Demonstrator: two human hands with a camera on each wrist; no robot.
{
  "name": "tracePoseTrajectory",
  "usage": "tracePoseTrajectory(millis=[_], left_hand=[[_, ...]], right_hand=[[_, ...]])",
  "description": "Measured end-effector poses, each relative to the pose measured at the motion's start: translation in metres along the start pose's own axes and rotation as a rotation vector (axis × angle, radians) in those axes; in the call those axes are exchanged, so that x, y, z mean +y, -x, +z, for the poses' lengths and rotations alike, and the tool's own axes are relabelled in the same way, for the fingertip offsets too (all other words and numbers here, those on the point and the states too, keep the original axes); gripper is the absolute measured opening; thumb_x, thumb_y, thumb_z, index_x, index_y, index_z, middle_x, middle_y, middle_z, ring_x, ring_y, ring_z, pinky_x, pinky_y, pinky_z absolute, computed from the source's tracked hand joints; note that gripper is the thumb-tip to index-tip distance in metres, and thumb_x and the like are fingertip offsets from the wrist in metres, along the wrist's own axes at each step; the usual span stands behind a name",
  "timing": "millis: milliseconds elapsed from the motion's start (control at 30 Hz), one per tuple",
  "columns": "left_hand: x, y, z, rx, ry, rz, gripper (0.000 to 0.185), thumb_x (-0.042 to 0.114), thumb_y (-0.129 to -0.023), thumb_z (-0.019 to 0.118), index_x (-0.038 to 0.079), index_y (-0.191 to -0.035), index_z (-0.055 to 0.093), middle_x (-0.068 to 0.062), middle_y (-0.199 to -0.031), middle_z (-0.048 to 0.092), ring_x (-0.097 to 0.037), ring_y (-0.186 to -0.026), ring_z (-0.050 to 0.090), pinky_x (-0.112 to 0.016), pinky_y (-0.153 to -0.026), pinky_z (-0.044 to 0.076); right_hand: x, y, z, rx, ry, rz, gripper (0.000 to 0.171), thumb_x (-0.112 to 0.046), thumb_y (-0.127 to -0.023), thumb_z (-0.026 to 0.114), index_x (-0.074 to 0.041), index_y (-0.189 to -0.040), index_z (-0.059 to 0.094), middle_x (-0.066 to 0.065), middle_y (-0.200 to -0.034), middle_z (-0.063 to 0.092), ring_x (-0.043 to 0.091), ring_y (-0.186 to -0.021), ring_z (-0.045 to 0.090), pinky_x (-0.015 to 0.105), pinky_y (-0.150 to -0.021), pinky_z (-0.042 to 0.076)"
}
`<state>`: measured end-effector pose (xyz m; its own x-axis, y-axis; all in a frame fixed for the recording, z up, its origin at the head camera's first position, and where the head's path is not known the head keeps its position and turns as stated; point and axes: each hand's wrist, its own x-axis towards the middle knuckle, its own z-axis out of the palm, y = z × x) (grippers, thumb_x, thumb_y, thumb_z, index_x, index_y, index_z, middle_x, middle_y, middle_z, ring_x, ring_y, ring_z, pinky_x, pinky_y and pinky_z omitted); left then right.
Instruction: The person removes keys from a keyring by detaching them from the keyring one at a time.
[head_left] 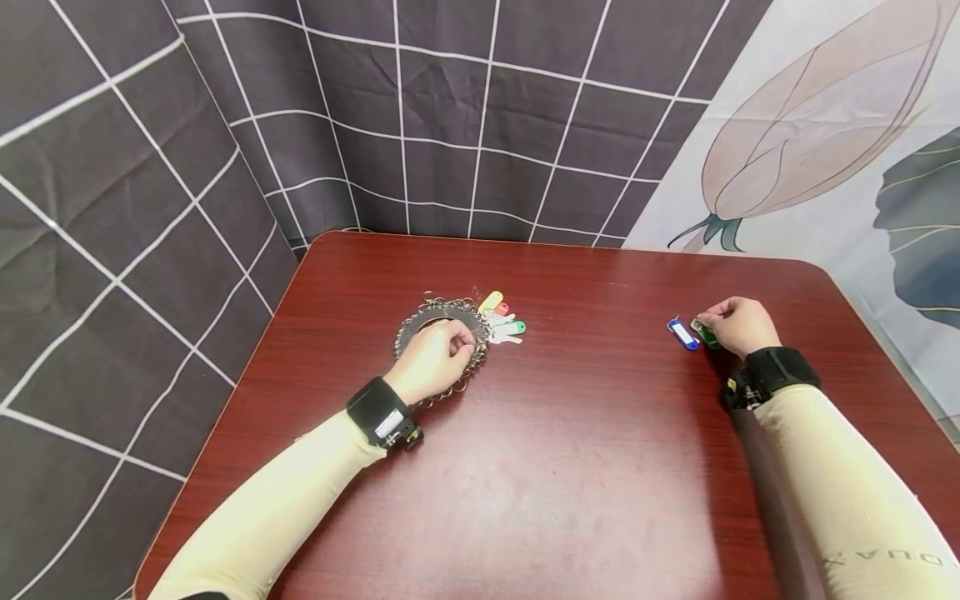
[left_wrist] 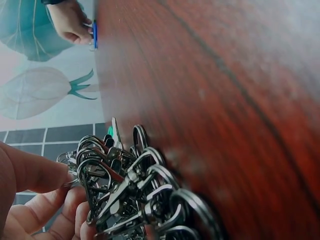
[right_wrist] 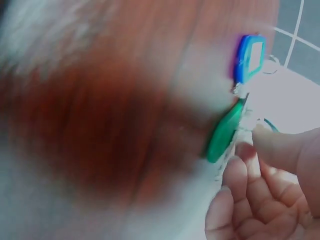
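left hand [head_left: 433, 360]: rests on the ring of metal clasps [head_left: 442, 333], fingers curled over its far rim and gripping it; the left wrist view shows the fingertips [left_wrist: 47, 175] pressed against the packed snap hooks [left_wrist: 135, 185]
right hand [head_left: 738, 325]: fingers bent, pinching the green tag [head_left: 705, 332] at its ring end; the right wrist view shows thumb and fingertips [right_wrist: 280, 150] closing just beside the green tag [right_wrist: 225, 131]
blue tag [head_left: 683, 334]: lies flat on the table [head_left: 570, 467], touching or nearly touching the green one at the ring end, just left of the right hand
other tags [head_left: 504, 321]: yellow, red, white and green ones fanned out at the right edge of the clasp ring, well apart from the right hand
table: dark red wood; the clasp ring sits left of centre, the two loose tags toward the right edge
doing it well: I judge the green tag is best kept pinched by its ring end so the plastic body hangs free; lift it clear of the blue one so the two do not drag together; keep the left hand pressing the clasp ring down so the hooks do not slide or tangle
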<state>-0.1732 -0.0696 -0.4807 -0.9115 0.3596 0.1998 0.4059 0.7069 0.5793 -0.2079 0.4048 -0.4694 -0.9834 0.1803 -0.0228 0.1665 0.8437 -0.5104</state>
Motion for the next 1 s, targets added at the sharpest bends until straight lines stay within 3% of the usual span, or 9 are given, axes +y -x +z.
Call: tracePoseTrajectory(millis=[167, 367, 600, 733, 867, 1000], left_hand=[[-0.004, -0.001, 0.000, 0.018, -0.001, 0.013, 0.004, 0.017, -0.087, 0.066, 0.015, -0.091, 0.065, 0.006, -0.083, 0.060, -0.008, -0.076, 0.057, -0.028, -0.071, 0.048], [-0.002, -0.002, -0.005, 0.003, 0.011, -0.003, 0.006, 0.015, -0.087, 0.064, 0.014, -0.094, 0.064, 0.004, -0.085, 0.060, -0.010, -0.078, 0.058, -0.029, -0.073, 0.049], [0.009, -0.009, -0.015, 0.045, 0.018, 0.025, 0.026, 0.019, -0.089, 0.064, 0.007, -0.112, 0.062, -0.002, -0.096, 0.062, -0.013, -0.083, 0.060, -0.033, -0.075, 0.050], [0.017, -0.015, -0.017, 0.035, -0.091, 0.069, 0.036, 0.027, -0.086, 0.066, 0.009, -0.116, 0.062, -0.005, -0.095, 0.062, -0.016, -0.078, 0.055, -0.034, -0.069, 0.046], [0.022, -0.023, -0.011, -0.006, -0.199, 0.109, 0.042, 0.031, -0.083, 0.067, 0.011, -0.119, 0.061, -0.004, -0.099, 0.061, -0.017, -0.084, 0.054, -0.035, -0.075, 0.047], [0.025, -0.029, -0.006, -0.051, -0.254, 0.106, 0.045, 0.031, -0.080, 0.070, 0.012, -0.119, 0.059, 0.000, -0.098, 0.058, -0.017, -0.090, 0.055, -0.035, -0.079, 0.047]], right_hand=[[-0.013, 0.000, -0.001, 0.066, -0.022, -0.011, 0.031, -0.021, -0.100, 0.050, 0.009, -0.109, 0.054, 0.027, -0.098, 0.057, 0.037, -0.084, 0.052, 0.039, -0.063, 0.042], [-0.044, 0.003, 0.007, 0.102, -0.037, -0.189, 0.027, -0.020, -0.098, 0.051, 0.004, -0.108, 0.057, 0.025, -0.099, 0.061, 0.035, -0.085, 0.055, 0.043, -0.070, 0.041], [-0.092, 0.007, 0.031, -0.004, -0.046, -0.359, 0.026, -0.024, -0.092, 0.064, -0.003, -0.108, 0.061, 0.015, -0.099, 0.065, 0.030, -0.090, 0.061, 0.045, -0.079, 0.045], [-0.120, 0.013, 0.052, -0.089, -0.041, -0.470, 0.032, -0.029, -0.090, 0.067, -0.005, -0.110, 0.062, 0.011, -0.100, 0.067, 0.026, -0.090, 0.063, 0.044, -0.080, 0.048], [-0.150, 0.022, 0.075, -0.163, -0.030, -0.599, 0.036, -0.029, -0.088, 0.070, -0.004, -0.112, 0.063, 0.011, -0.105, 0.065, 0.025, -0.096, 0.062, 0.044, -0.085, 0.048], [-0.180, 0.030, 0.097, -0.197, -0.012, -0.680, 0.032, -0.023, -0.083, 0.075, -0.004, -0.107, 0.065, 0.009, -0.102, 0.064, 0.023, -0.095, 0.059, 0.041, -0.087, 0.046]])
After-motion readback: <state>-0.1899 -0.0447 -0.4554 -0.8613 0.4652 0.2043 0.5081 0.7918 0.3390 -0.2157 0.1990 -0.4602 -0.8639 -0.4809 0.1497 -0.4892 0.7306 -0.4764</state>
